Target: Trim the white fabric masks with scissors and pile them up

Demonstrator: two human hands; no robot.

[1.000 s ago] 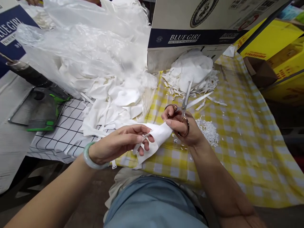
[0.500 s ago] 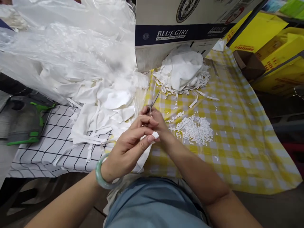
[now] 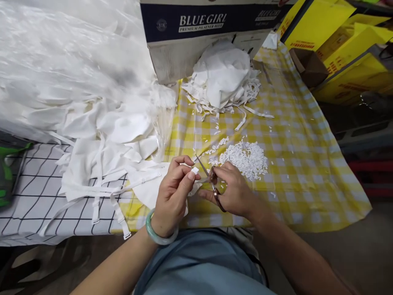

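My left hand (image 3: 172,196), with a green bangle at its wrist, pinches the folded end of a white fabric strap (image 3: 195,170) between thumb and fingers. White cloth hangs below that hand, partly hidden by it. In my right hand (image 3: 236,191) is a pair of scissors (image 3: 204,167), fingers through the handles. The blades stand apart, pointing left, close to the pinched strap end. Just beyond the right hand lies a heap of small white snippets (image 3: 245,159). Left of my hands, white garments with straps (image 3: 82,166) lie loosely piled.
A Blue Girl beer carton (image 3: 172,53) stands at the back. Before it sits a heap of white strapped pieces (image 3: 222,76) on a yellow checked tablecloth (image 3: 294,172). Clear plastic sheeting (image 3: 67,49) covers the back left. Yellow boxes (image 3: 346,61) stand at the right.
My right hand has come back from beyond the left hand to its right side, bringing the scissors with it, blades apart beside the strap end. The view has shifted to the right.
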